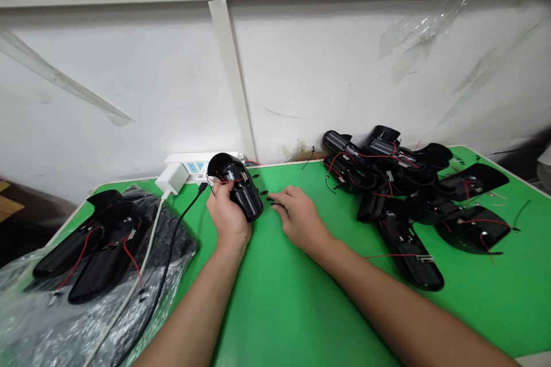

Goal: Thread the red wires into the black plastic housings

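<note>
My left hand (227,212) is wrapped round a glossy black plastic housing (247,195), which has a curved hood at its top and a thin red wire across it. Just to the right, my right hand (297,215) pinches a small black part (270,199) at the table surface. A few more small black pieces (263,192) lie between the two hands. The exact kind of these little parts is too small to make out. Beside the left wrist, a black cable's plug (202,187) ends close to the housing.
Several similar black housings with red wires (400,183) are heaped on the right of the green table (297,309). Others (107,252) rest on clear plastic wrap (181,241) at left. A power strip (196,165) with a white adapter (172,178) stands against the wall.
</note>
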The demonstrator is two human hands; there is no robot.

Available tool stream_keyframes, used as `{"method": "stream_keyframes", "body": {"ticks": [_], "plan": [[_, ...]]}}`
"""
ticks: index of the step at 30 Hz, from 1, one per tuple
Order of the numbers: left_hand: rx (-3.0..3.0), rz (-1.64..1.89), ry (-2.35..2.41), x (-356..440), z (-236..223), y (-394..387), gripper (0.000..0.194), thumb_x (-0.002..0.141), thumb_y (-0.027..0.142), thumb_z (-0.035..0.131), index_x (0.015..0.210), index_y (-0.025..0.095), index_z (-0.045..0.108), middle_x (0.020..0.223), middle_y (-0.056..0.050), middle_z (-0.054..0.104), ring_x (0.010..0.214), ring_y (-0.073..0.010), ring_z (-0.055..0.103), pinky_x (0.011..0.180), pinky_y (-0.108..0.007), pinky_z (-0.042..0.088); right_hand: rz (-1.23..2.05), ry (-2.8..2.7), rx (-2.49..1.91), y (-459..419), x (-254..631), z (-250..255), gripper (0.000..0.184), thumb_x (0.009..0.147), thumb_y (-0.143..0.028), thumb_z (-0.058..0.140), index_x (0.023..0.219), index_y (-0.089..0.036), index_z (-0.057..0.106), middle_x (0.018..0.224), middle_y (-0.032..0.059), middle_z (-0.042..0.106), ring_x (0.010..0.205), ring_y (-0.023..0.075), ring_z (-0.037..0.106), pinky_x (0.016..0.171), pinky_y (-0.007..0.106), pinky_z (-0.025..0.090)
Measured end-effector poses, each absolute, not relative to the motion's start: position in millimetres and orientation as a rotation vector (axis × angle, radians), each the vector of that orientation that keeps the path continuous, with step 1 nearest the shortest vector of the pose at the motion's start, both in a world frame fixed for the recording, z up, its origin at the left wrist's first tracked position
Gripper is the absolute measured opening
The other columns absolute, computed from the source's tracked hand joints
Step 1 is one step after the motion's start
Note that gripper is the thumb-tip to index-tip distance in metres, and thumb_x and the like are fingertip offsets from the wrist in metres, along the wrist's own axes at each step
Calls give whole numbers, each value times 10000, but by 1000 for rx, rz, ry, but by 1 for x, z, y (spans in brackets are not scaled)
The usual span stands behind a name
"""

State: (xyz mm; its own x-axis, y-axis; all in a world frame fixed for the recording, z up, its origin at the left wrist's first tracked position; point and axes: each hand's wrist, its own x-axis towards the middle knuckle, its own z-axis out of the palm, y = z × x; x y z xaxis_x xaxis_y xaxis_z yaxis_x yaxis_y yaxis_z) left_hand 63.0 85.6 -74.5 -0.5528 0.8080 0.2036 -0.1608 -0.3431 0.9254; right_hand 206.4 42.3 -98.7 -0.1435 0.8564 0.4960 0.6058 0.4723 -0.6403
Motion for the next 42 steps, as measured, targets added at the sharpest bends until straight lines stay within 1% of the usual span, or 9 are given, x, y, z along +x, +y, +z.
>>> {"method": "stream_keyframes", "body": {"ticks": [3, 8, 13, 18, 21, 24, 26, 33, 42], "plan": [[896, 1947, 1228, 62, -75, 86, 138, 742, 306, 603, 724, 174, 638, 726, 12, 549, 716, -146, 488, 644, -242, 410, 506, -1634, -1211, 46, 207, -99, 282, 926, -96, 578, 1151, -133, 745, 916, 85, 645, 842, 200, 602, 784, 336, 488], [910, 1917, 1191, 66, -71, 77, 128, 742, 288, 637, 773, 170, 677, 760, 12, 601, 746, -142, 529, 667, -227, 436, 746, -1260, -1147, 55, 209, -96, 247, 885, -244, 610, 1049, -155, 772, 900, 68, 643, 785, 181, 606, 715, 319, 476], [808, 1783, 1049, 82, -58, 54, 178, 715, 281, 680, 849, 165, 678, 772, 17, 631, 674, -121, 557, 578, -209, 440, 999, -1044, -1007, 56, 209, -91, 213, 803, -340, 684, 927, -170, 718, 810, 30, 657, 700, 153, 570, 640, 281, 433], [629, 1392, 1048, 95, -48, 37, 297, 678, 369, 711, 867, 152, 639, 754, -16, 641, 565, -127, 573, 448, -212, 351, 1064, -931, -949, 55, 209, -85, 252, 772, -379, 753, 899, -167, 700, 781, 15, 663, 729, 151, 602, 654, 274, 446], [691, 1263, 1082, 97, -52, 38, 320, 699, 362, 700, 924, 140, 655, 800, -35, 654, 603, -135, 589, 470, -217, 361, 1118, -770, -922, 57, 211, -86, 352, 724, -401, 811, 965, -163, 715, 796, 10, 677, 732, 148, 622, 665, 278, 467], [765, 1316, 1157, 96, -58, 42, 301, 710, 361, 715, 912, 141, 667, 787, -16, 630, 658, -124, 568, 556, -216, 413, 1164, -662, -921, 59, 212, -88, 424, 658, -388, 860, 990, -152, 741, 797, 16, 694, 724, 139, 624, 691, 282, 480], [808, 1387, 1198, 95, -61, 45, 293, 716, 361, 716, 909, 145, 672, 777, -6, 622, 672, -124, 550, 588, -221, 425, 1179, -658, -921, 59, 212, -88, 400, 637, -374, 875, 946, -148, 757, 806, 27, 704, 734, 137, 628, 720, 286, 491], [745, 1513, 1155, 92, -56, 47, 290, 711, 351, 703, 918, 152, 662, 793, -8, 618, 687, -142, 565, 611, -249, 449, 1215, -784, -851, 54, 211, -83, 355, 715, -427, 850, 958, -187, 750, 833, 39, 729, 774, 159, 673, 728, 299, 519], [743, 1539, 1151, 91, -59, 50, 261, 706, 335, 719, 873, 143, 661, 783, -14, 637, 692, -146, 578, 628, -252, 467, 1451, -561, -757, 54, 212, -76, 335, 559, -283, 937, 840, -156, 805, 779, 26, 708, 745, 122, 612, 770, 276, 488]]}}
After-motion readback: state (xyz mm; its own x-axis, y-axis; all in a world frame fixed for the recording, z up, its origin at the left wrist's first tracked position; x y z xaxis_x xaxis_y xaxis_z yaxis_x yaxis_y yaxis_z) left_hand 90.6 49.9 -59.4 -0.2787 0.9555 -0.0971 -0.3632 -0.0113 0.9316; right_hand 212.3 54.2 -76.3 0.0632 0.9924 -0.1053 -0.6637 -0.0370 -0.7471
